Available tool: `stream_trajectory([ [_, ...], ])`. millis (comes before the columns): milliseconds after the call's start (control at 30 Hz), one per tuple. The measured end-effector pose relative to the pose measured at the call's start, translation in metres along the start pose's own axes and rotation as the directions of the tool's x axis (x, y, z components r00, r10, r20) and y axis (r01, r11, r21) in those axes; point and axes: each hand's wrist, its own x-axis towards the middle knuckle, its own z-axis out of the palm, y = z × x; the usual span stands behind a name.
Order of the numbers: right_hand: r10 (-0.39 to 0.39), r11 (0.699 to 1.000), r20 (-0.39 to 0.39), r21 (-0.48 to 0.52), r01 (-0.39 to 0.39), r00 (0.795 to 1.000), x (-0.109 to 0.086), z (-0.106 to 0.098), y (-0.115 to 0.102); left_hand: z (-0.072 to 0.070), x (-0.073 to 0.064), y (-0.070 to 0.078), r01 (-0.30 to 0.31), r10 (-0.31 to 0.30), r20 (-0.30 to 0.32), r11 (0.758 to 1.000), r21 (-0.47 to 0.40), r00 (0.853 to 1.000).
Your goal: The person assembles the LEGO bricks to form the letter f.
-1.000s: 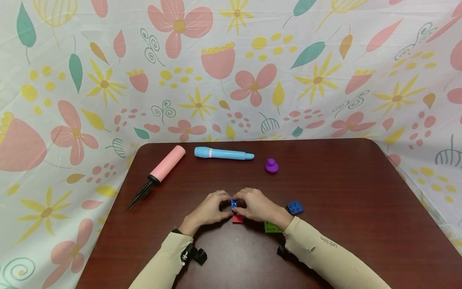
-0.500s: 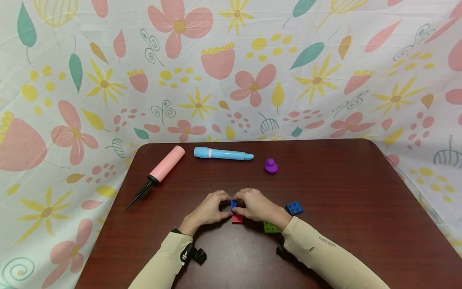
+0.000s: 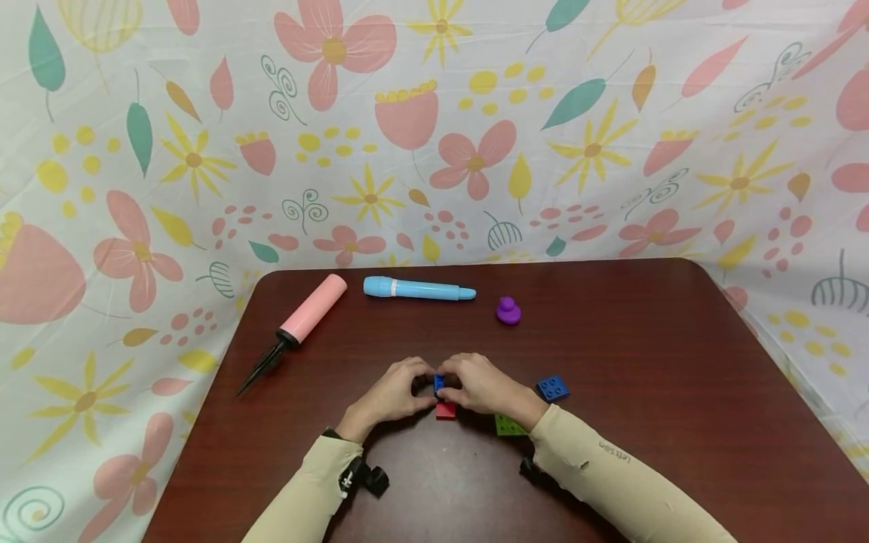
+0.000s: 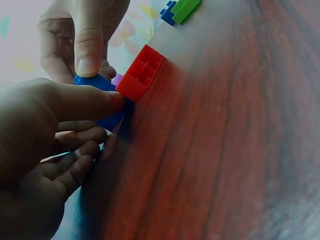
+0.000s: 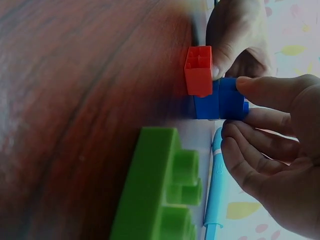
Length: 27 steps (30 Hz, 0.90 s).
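Observation:
Two blue toy building bricks (image 5: pixel 231 102) stand stacked between my hands, a stud showing on the top one in the right wrist view. My right hand (image 3: pixel 478 385) pinches the upper blue brick, thumb on the near side and fingers behind. Lower down, my left hand (image 3: pixel 394 388) holds the stack, its thumb (image 4: pixel 107 99) right beside the red brick. This red brick (image 4: pixel 141 72) rests on its side against the near face of the blue ones, hollow underside toward me. Fingers cover part of the blue bricks.
A green brick (image 3: pixel 509 426) lies partly under my right wrist, with another blue brick (image 3: pixel 553 388) behind it. Farther back are a pink hand pump (image 3: pixel 314 309), a light-blue microphone-shaped tube (image 3: pixel 419 289) and a purple knob-topped piece (image 3: pixel 508 311). A patterned cloth (image 3: pixel 434 151) hangs behind the table.

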Motion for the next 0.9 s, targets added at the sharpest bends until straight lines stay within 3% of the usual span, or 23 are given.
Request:
stream_trajectory([
  [900, 0.049, 0.998, 0.043, 0.026, -0.050, 0.998, 0.0055, -0.0025, -0.0029, 0.0002, -0.0004, -0.0011, -0.021, 0.021, 0.001, 1.000, 0.000, 1.000],
])
